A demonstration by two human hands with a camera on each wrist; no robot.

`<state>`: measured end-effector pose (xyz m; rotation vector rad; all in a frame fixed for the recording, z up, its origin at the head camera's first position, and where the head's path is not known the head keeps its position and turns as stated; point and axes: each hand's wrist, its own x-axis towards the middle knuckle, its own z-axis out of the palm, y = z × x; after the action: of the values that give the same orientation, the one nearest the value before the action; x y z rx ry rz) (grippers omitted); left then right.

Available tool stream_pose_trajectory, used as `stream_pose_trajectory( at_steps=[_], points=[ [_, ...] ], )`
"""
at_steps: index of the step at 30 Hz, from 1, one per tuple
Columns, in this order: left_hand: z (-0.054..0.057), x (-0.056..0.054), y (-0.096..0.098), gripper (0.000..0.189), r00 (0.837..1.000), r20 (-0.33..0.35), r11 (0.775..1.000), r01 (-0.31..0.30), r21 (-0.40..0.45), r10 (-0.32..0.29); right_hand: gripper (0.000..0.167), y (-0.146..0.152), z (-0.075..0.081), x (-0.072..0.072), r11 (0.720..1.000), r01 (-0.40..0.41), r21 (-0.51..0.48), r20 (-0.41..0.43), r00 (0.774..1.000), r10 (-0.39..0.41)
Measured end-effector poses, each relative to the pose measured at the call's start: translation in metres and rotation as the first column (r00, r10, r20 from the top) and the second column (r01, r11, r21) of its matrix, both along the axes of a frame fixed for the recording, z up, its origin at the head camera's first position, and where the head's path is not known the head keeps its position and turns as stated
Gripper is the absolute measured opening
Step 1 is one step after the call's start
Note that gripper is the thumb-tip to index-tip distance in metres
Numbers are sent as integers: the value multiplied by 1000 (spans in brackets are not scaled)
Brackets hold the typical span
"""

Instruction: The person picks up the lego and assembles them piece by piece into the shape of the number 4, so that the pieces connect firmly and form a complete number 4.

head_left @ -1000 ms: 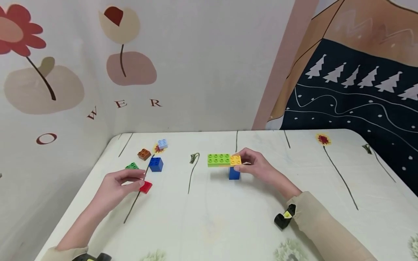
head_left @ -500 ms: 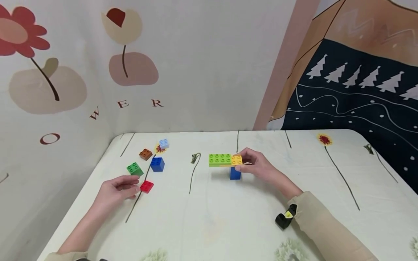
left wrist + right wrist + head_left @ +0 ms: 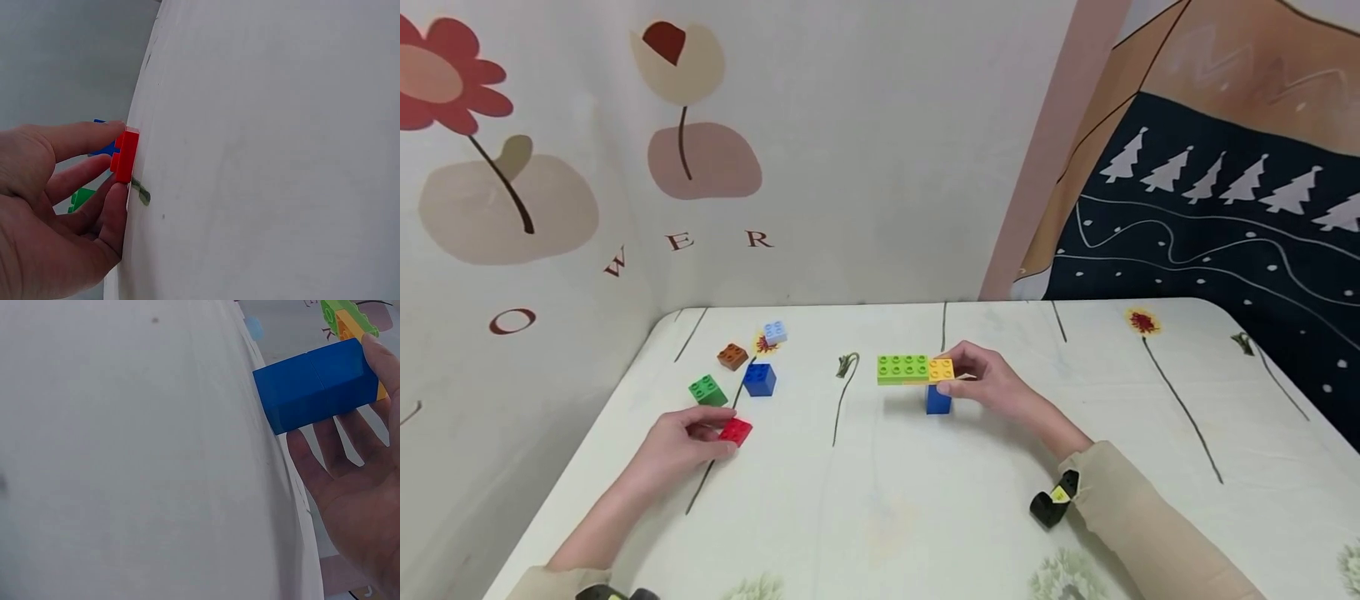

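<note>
My left hand (image 3: 681, 444) is at the flat red brick (image 3: 735, 432) on the left of the table. In the left wrist view, forefinger and thumb lie against opposite ends of that red brick (image 3: 127, 155), pinching it. My right hand (image 3: 992, 385) grips a joined build near the table's middle. It has a lime-green brick (image 3: 902, 369) on top at the left, a yellow brick (image 3: 941, 369) beside it and blue below (image 3: 937, 400). The right wrist view shows the blue part (image 3: 319, 384) close up, with fingers beneath it and thumb near the yellow.
Loose on the left side are a green brick (image 3: 707, 390), a blue brick (image 3: 760, 380), a brown brick (image 3: 732, 357) and a light-blue brick (image 3: 775, 332). The white table cover (image 3: 880, 500) is printed with flowers. A patterned cloth wall (image 3: 865, 167) rises behind the table.
Half a second ago my left hand drew back left from the red brick, uncovering the green one. Now it has come right again and pinches the red brick. My right hand keeps its place.
</note>
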<state>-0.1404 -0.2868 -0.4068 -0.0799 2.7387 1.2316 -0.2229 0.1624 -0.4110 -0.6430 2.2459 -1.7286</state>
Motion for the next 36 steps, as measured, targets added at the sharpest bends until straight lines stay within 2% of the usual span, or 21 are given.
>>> stream_pose_trajectory(
  at_steps=[10, 17, 24, 36],
  points=[
    [4, -1, 8, 51, 1000, 8, 999, 19, -39, -19, 32, -1, 3, 2, 1000, 12, 6, 6, 1000, -12],
    [2, -3, 8, 48, 997, 13, 995, 76, -70, -75, 32, 0, 1, 1, 1000, 14, 11, 4, 1000, -14],
    [3, -3, 10, 47, 996, 23, 991, 89, -97, -88, 32, 0, 1, 2, 1000, 12, 12, 1, 1000, -12],
    [2, -2, 10, 46, 994, 0, 991, 113, -71, -114, 32, -1, 0, 1, 999, 26, 23, 1, 1000, -26]
  ],
)
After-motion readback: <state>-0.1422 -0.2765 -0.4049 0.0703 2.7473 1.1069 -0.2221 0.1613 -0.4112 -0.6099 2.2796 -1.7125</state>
